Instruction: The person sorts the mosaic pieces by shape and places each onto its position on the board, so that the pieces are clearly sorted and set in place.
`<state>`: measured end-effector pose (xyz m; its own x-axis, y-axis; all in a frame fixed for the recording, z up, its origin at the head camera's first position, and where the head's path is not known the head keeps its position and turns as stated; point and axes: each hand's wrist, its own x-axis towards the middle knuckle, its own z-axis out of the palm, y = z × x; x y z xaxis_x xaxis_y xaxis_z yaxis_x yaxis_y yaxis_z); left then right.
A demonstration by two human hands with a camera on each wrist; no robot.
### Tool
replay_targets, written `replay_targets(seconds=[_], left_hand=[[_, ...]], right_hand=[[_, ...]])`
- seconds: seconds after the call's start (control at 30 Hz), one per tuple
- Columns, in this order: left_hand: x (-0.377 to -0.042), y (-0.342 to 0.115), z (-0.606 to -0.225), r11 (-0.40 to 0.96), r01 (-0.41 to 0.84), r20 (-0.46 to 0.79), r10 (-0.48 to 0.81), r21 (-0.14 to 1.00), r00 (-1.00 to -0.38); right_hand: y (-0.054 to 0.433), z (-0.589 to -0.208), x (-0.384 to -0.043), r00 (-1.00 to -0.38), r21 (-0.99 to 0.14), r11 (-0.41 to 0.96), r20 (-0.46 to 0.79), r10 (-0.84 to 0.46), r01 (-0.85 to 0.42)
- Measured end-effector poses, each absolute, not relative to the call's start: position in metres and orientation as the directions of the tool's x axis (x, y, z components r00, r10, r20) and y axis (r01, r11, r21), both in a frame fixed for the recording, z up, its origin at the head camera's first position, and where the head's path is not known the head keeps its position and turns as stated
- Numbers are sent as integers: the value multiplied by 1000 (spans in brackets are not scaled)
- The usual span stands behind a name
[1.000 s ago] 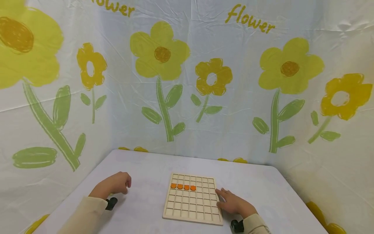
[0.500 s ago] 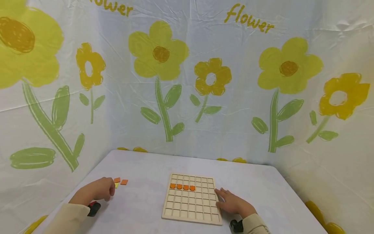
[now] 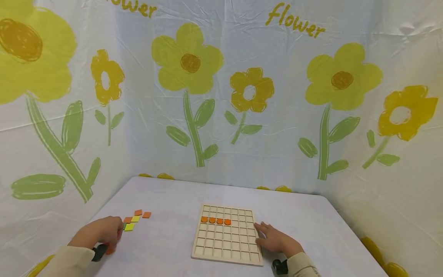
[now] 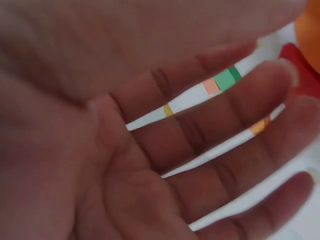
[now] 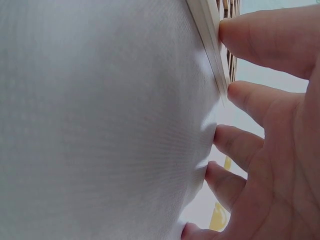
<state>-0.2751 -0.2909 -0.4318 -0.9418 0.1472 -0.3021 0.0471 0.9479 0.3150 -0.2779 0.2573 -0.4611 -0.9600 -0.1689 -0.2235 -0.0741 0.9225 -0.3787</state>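
Note:
My left hand (image 3: 102, 232) is over the left side of the table, its fingers pointing down among small coloured tiles. In the left wrist view its fingers are extended and hold nothing; a green tile (image 4: 227, 79) shows through a gap between them. An orange piece (image 4: 311, 30) and a red piece (image 4: 302, 72) are near the fingertips, partly cut off by the frame. My right hand (image 3: 277, 239) rests beside the wooden grid board (image 3: 238, 238), thumb and a fingertip touching its right edge, other fingertips on the table. Several orange round pieces (image 3: 219, 221) lie in one row of the board.
Beyond the left hand lie orange square tiles (image 3: 147, 215) and yellow tiles (image 3: 129, 227), scattered on the white table (image 3: 169, 238). A flower-printed cloth (image 3: 270, 154) hangs around the table's back and sides.
My left hand has moved left and nearer to my body, uncovering several orange, yellow and green tiles. The right hand and the board have stayed in place.

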Motion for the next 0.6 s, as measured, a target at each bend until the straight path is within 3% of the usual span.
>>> replay_targets(seconds=[0.3,0.6], left_hand=[[-275,-293,-438,959,17,-345,118,283,-931],[-272,-289,-438,955,63,-310,156,290,-938]], right_hand=[[259,-462,-279,-958,-384,920,-228,-174,-75],[259,-463,-280,-961,-377,923,-217,-173,-80]])
